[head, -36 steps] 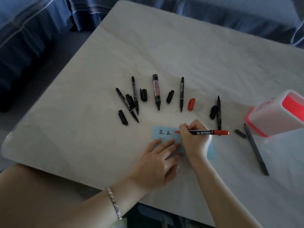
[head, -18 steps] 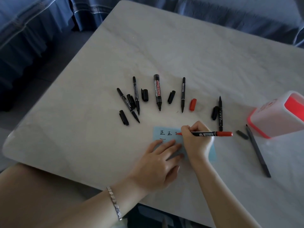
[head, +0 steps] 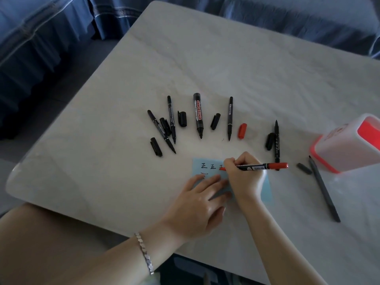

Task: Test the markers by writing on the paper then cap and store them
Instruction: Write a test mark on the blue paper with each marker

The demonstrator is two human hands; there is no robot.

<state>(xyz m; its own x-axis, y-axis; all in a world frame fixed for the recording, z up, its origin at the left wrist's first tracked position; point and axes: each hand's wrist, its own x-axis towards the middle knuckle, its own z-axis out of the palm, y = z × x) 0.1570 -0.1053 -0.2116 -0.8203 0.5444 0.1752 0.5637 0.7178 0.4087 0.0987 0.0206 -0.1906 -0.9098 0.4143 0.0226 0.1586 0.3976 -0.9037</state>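
Gripping red marker (head: 259, 166) in my right hand (head: 242, 174), tip on blue paper (head: 197, 162). My left hand (head: 197, 206) presses paper, fingers straight.

Setting: domestic room, likely a bedroom or sitting room. Evidence: pale marble-patterned table (head: 226, 64) with rounded corners, under the left hand (head: 197, 208) and right hand (head: 240, 177); blue pleated fabric cover (head: 30, 48) with striped trim, well beyond and left of both hands; grey floor (head: 82, 75) between cover and table.
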